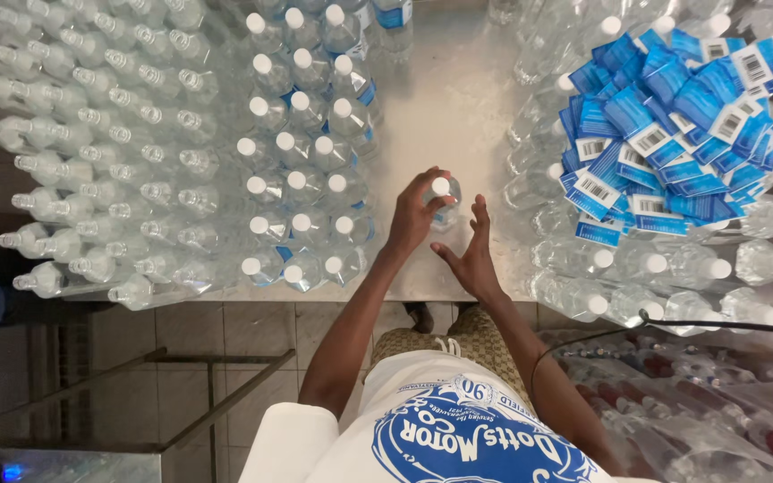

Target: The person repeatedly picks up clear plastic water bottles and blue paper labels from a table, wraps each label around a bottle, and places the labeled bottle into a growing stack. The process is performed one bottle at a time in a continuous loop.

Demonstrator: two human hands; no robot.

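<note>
The bottle [443, 199] stands upright on the table [445, 107], grasped by the left hand [415, 215]. The right hand [474, 250] is flat beside it, fingers released, near the pile of blue labels [673, 125].

Bare table [458, 116] lane (centre), bottles [301, 179] flanking

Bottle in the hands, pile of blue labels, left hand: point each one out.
bottle [441, 187], head view, on its white cap.
pile of blue labels [673, 134], head view, on the middle of the heap lying on the bottles at right.
left hand [415, 215], head view, on the back of the hand.
</note>
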